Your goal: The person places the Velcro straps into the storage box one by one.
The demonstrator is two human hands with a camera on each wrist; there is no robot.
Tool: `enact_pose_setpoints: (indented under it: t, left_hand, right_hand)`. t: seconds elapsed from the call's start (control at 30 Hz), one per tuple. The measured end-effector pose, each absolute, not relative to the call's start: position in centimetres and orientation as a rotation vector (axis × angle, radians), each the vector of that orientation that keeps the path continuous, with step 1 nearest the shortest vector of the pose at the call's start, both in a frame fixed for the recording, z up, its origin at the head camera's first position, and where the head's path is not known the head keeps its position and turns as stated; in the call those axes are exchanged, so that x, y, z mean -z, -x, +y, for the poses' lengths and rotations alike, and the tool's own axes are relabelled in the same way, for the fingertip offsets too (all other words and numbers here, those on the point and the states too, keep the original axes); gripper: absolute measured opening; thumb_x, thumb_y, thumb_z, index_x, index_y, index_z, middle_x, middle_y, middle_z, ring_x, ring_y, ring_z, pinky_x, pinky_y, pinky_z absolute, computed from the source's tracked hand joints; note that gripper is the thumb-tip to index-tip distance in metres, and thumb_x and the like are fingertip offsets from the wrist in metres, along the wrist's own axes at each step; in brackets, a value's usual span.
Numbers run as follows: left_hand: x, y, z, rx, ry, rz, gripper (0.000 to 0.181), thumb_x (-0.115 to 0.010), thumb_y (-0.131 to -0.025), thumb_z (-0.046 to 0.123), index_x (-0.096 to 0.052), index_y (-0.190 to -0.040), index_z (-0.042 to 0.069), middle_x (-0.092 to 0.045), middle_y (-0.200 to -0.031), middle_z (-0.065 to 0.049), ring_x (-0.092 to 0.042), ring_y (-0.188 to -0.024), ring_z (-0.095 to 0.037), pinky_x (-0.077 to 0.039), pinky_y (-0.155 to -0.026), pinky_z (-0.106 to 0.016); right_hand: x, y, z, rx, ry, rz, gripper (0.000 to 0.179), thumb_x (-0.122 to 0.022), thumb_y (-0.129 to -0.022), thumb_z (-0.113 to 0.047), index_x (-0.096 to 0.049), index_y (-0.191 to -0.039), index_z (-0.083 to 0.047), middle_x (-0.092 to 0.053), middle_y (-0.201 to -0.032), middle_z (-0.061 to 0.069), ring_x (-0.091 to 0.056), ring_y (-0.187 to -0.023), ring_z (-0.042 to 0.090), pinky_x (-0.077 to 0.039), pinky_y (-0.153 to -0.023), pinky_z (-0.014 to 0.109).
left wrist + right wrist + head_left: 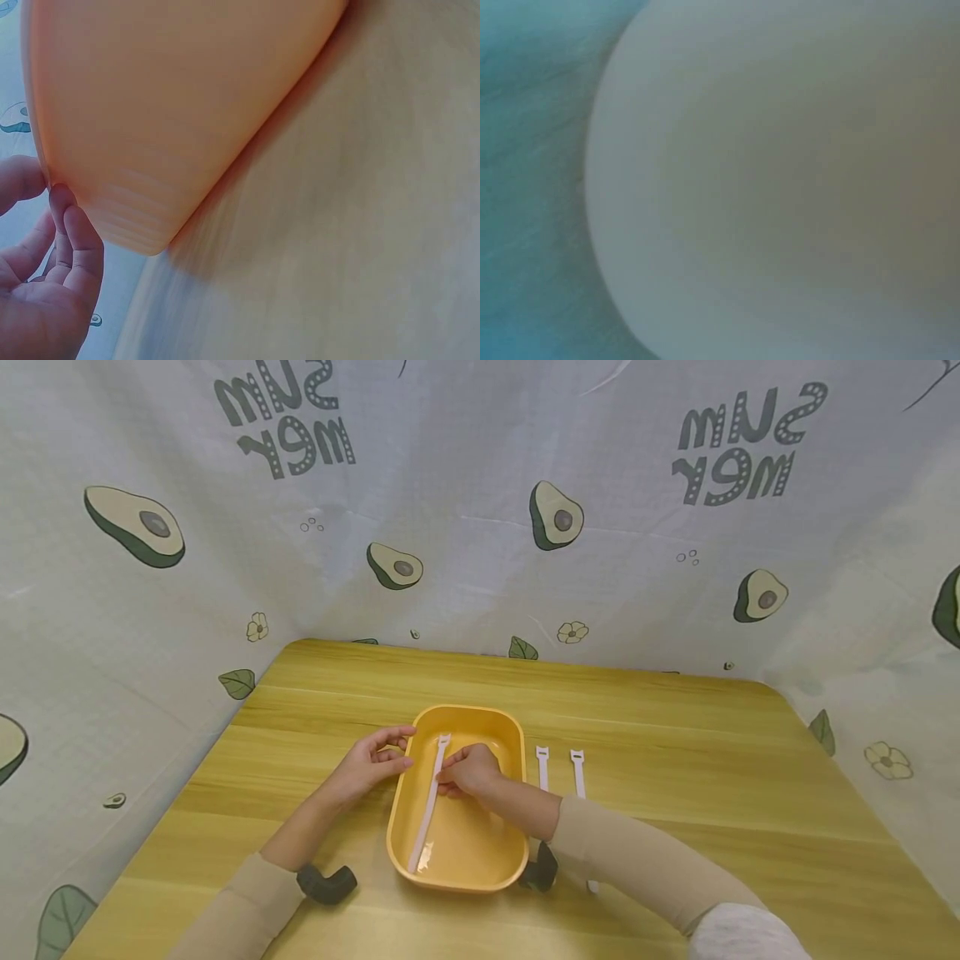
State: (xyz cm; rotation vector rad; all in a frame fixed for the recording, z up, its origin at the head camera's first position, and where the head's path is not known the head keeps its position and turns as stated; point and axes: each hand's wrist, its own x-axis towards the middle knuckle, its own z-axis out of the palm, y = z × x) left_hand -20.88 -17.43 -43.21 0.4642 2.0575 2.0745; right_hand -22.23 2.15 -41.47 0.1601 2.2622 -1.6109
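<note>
A yellow plastic tray [487,878] with raised sides sits on the table. Inside it, along the left part, lies a long white cable tie [426,822] with a slotted head at the far end. My right hand [470,770] reaches into the tray and pinches this tie at its upper half. At the tray's left rim my left hand [375,756] grips lightly; in the left wrist view the bent fingers [82,240] meet right at the rim. The right wrist view holds only a blurred pale curved shape.
Two more white cable ties, a nearer one [542,764] and an outer one [577,768], lie right of the tray, partly under my right forearm. The wooden table [675,743] ends at a curtain [465,468] printed with avocados.
</note>
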Motion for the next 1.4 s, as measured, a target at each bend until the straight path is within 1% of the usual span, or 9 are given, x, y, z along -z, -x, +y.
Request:
enact_pose_setpoints:
  t: [0.13, 0.4, 0.7, 0.87, 1.07, 1.27, 1.4]
  left_hand:
    - [43.2, 20.9, -17.4, -2.075, -0.463, 2.048, 0.053, -0.062, -0.092, -0.001, -0.040, -0.138, -0.013, -0.043, -0.110, -0.010, -0.056, -0.086, -0.012, -0.050, -0.075, -0.018]
    - [43.2, 20.8, -17.5, -2.074, -0.463, 2.054, 0.054, -0.063, -0.092, 0.000, -0.039, -0.138, -0.015, -0.043, -0.111, -0.012, -0.056, -0.088, -0.012, -0.051, -0.076, -0.019]
    - [43.3, 20.8, -17.4, -2.065, -0.469, 2.051, 0.053, -0.062, -0.093, 0.001, -0.039, -0.137, -0.015, -0.045, -0.113, -0.016, -0.057, -0.089, -0.012, -0.050, -0.076, -0.019]
    - [43.3, 20.8, -17.4, -2.066, -0.466, 2.060, 0.051, -0.062, -0.092, 0.000, -0.041, -0.137, -0.014, -0.046, -0.112, -0.016, -0.057, -0.088, -0.013, -0.051, -0.075, -0.019]
    - [43.4, 20.9, -17.4, -2.072, -0.471, 2.062, 0.051, -0.062, -0.092, -0.001, -0.041, -0.136, -0.015, -0.046, -0.112, -0.016, -0.057, -0.088, -0.012, -0.051, -0.076, -0.019]
    - [43.4, 20.9, -17.5, -2.075, -0.463, 2.061, 0.051, -0.062, -0.092, -0.002, -0.042, -0.136, -0.014, -0.045, -0.111, -0.015, -0.057, -0.086, -0.012, -0.051, -0.075, -0.019]
    - [43.3, 20.9, -17.5, -2.074, -0.470, 2.057, 0.052, -0.063, -0.092, -0.001, -0.042, -0.137, -0.014, -0.045, -0.111, -0.014, -0.057, -0.086, -0.011, -0.051, -0.075, -0.019]
  right_hand:
    - [41.4, 22.2, 2.2, 1.611, -0.151, 2.254, 0.006, -0.071, -0.082, 0.008, -0.065, -0.084, 0.006, -0.068, -0.067, 0.012, -0.067, -0.056, 0.015, -0.056, -0.054, 0.026]
    - [41.2, 22.1, 2.2, 1.603, -0.146, 2.250, 0.005, -0.070, -0.083, 0.007, -0.065, -0.084, 0.006, -0.068, -0.069, 0.011, -0.067, -0.058, 0.016, -0.056, -0.055, 0.026]
    - [41.1, 22.0, 2.8, 1.675, -0.116, 2.153, 0.004, -0.070, -0.084, 0.002, -0.067, -0.084, 0.006, -0.068, -0.066, 0.012, -0.066, -0.056, 0.015, -0.056, -0.055, 0.025]
    - [40.7, 22.0, 3.1, 1.711, -0.077, 2.112, 0.006, -0.069, -0.085, 0.000, -0.068, -0.085, 0.007, -0.069, -0.068, 0.011, -0.066, -0.056, 0.014, -0.057, -0.056, 0.026]
    - [39.4, 21.2, 3.7, 1.718, -0.018, 2.102, 0.010, -0.068, -0.086, -0.001, -0.067, -0.090, 0.008, -0.069, -0.071, 0.012, -0.066, -0.056, 0.014, -0.058, -0.058, 0.029]
    - [38.3, 20.6, 5.2, 1.737, 0.027, 2.058, 0.015, -0.064, -0.089, -0.004, -0.065, -0.098, 0.008, -0.068, -0.076, 0.011, -0.066, -0.058, 0.014, -0.058, -0.064, 0.032]
    - [37.7, 20.3, 6.4, 1.778, 0.046, 2.020, 0.021, -0.063, -0.090, -0.005, -0.063, -0.104, 0.011, -0.068, -0.077, 0.010, -0.067, -0.061, 0.014, -0.058, -0.066, 0.032]
